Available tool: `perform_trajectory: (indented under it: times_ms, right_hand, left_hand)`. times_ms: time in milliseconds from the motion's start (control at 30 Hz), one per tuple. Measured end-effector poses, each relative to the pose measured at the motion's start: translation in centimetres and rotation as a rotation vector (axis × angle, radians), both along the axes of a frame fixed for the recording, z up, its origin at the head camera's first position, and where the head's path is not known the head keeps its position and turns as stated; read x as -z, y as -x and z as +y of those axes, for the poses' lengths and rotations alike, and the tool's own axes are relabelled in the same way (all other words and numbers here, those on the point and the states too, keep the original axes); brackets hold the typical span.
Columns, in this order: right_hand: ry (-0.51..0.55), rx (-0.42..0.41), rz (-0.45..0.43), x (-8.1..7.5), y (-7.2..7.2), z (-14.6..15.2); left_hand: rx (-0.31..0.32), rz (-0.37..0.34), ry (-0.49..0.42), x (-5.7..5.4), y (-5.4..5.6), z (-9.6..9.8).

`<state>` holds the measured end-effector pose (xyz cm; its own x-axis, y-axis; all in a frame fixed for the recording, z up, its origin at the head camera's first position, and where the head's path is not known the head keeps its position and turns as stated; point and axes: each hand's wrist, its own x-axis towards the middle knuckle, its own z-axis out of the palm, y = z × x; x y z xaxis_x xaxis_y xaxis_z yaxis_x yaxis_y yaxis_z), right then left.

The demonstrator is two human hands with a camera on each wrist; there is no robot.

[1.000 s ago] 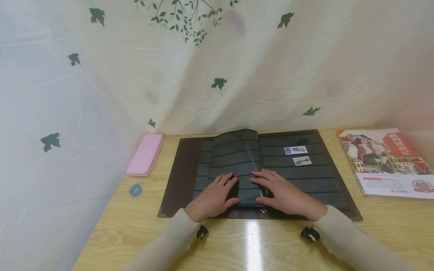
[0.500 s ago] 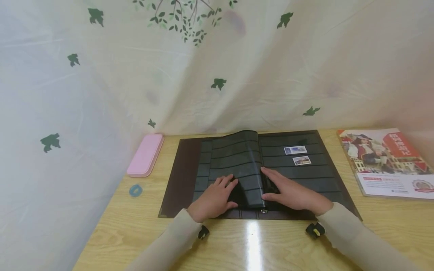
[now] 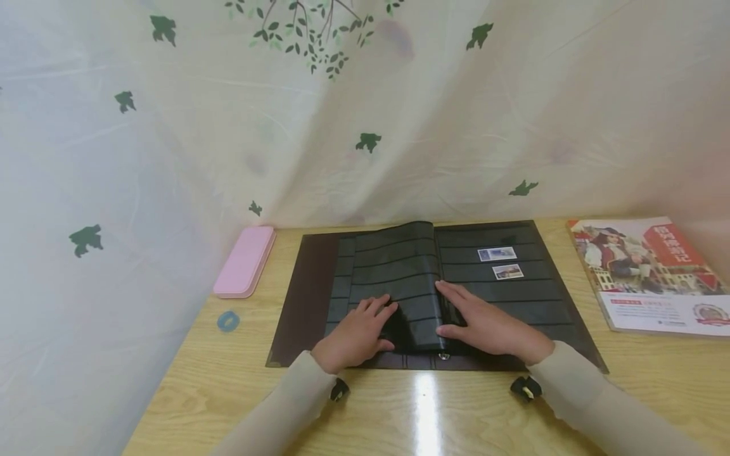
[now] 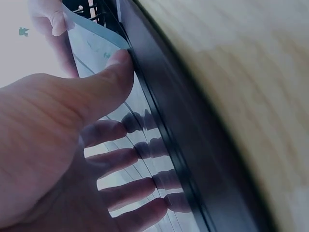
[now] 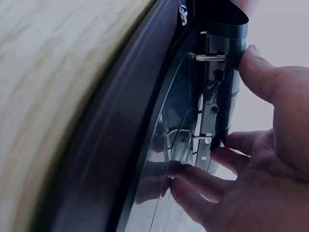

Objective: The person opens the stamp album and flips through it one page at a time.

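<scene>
A stamp album (image 3: pixel 310 285) with a dark brown cover and black strip pages lies open on the table. My left hand (image 3: pixel 355 334) rests on the left page (image 3: pixel 393 253), fingers spread, its thumb near the lower edge in the left wrist view. At the page's curved inner side, my right hand (image 3: pixel 485 320) touches the bulge by the binding with thumb and fingertips. Metal binder rings (image 5: pixel 210 57) pass through the page's punched holes in the right wrist view. On the right page (image 3: pixel 502 291) sit two stamps, an upper one (image 3: pixel 497 254) and a lower one (image 3: pixel 507 272).
A pink case (image 3: pixel 244 261) and a small blue ring (image 3: pixel 228 321) lie left of the album. To the right lies a magazine (image 3: pixel 656 278) with an illustrated cover. A printed cloth curtain (image 3: pixel 319 158) hangs along the table's back edge.
My right hand has shifted right, from the top of the left page to its curved inner side by the binding. The page's bulge sits slightly lower. My left hand stays almost in place.
</scene>
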<state>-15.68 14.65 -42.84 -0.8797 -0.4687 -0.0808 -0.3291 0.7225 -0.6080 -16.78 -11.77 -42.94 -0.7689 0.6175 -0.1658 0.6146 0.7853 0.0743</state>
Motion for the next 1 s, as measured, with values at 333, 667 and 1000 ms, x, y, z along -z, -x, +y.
perform_trajectory:
  times_ms: [333, 667, 1000]
  right_hand:
    - [-0.029, 0.042, 0.054, -0.2, -0.2, -1.4]
    - [-0.088, 0.023, 0.084, -0.1, 0.0, -2.7]
    - [-0.15, 0.032, 0.064, 0.0, 0.1, -3.1]
  left_hand:
    - [-0.012, -0.076, -0.029, -0.5, 0.3, -1.0]
    - [-0.03, -0.085, 0.019, -0.3, 0.2, -2.5]
    - [-0.028, -0.013, 0.03, -0.2, -0.8, -3.8]
